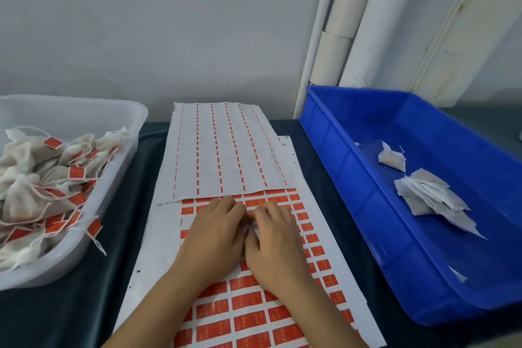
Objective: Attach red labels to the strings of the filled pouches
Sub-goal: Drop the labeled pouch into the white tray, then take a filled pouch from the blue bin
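A pale grey wall with white pipes in the right corner is seen behind a tabletop (310, 133) covered in dark cloth. Two sheets are laid down the middle of it: a spent label sheet (223, 150), on which only thin red strips between blank cells are left, overlaps the far end of a sheet of red labels (248, 316) that is mostly unpeeled.

A good part of the task appears to be done. The clear tub (124, 133) on the left is heaped with filled pouches (25, 195), and red labels are seen on many of their strings. The blue crate (339, 167) on the right is nearly bare: one small pouch (392, 159) lies toward its far end, and a loose bunch of pale pouches (435, 200) lies nearer the middle; no red can be made out on these, so they are judged to be what is left. It cannot be told whether the bunch is filled or flat.

Both hands are held together over the upper part of the label sheet. The fingers of the left hand (214, 237) and of the right hand (275, 243) are curled inward, and a scrap of white, perhaps a pouch or its string, is glimpsed between them. What exactly is pinched cannot be told, as it is hidden by the hands. A label is probably being folded onto a string here.
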A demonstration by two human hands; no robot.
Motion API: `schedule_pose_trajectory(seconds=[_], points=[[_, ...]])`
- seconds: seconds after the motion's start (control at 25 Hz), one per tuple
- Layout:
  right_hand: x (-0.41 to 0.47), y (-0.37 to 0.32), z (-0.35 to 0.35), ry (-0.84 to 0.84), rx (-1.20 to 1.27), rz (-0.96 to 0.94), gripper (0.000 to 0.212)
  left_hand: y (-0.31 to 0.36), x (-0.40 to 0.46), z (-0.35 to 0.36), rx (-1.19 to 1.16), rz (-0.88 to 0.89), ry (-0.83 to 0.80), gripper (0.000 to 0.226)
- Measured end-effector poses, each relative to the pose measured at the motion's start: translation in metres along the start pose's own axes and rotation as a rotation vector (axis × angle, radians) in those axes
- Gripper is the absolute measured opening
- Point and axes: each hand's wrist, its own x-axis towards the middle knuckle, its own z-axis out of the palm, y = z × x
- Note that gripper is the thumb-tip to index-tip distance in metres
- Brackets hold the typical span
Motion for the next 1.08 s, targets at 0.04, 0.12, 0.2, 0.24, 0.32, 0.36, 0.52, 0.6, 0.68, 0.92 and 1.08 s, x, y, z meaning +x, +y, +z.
schedule_pose_trajectory(seconds=[0.04, 0.12, 0.2, 0.24, 0.32, 0.36, 0.52, 0.6, 0.68, 0.92, 1.08], points=[[0.000, -0.001, -0.007, -0.035, 0.043, -0.005, 0.028, 0.001, 0.000, -0.003, 0.019, 0.000, -0.011, 0.008], [0.002, 0.002, -0.029, -0.094, 0.147, 0.006, 0.024, 0.006, 0.001, -0.006, 0.084, -0.010, -0.040, 0.013], [0.006, 0.010, -0.060, -0.058, 0.192, 0.022, 0.021, 0.020, 0.002, -0.008, 0.156, -0.012, -0.075, 0.026], [0.009, 0.015, -0.078, -0.009, 0.196, 0.021, 0.018, 0.031, 0.003, -0.008, 0.162, -0.004, -0.101, 0.033], [0.018, 0.026, -0.116, 0.117, 0.196, 0.010, 0.010, 0.059, 0.007, -0.008, 0.097, 0.058, -0.167, 0.042], [0.024, 0.033, -0.135, 0.189, 0.188, 0.004, 0.008, 0.073, 0.010, -0.005, 0.056, 0.108, -0.205, 0.044], [0.045, 0.082, -0.195, 0.256, 0.003, 0.146, 0.018, 0.116, 0.019, 0.018, 0.038, 0.260, -0.287, 0.050], [0.055, 0.115, -0.209, 0.087, -0.173, 0.286, 0.020, 0.127, 0.020, 0.032, 0.164, 0.317, -0.268, 0.051], [0.066, 0.141, -0.209, -0.158, -0.353, 0.458, 0.041, 0.132, 0.019, 0.040, 0.251, 0.343, -0.269, 0.051], [0.084, 0.195, -0.190, -0.214, -0.576, 0.764, 0.031, 0.123, 0.015, 0.047, 0.294, 0.362, -0.283, 0.051], [0.087, 0.205, -0.189, -0.089, -0.671, 0.689, 0.034, 0.121, 0.017, 0.047, 0.281, 0.348, -0.288, 0.052]])
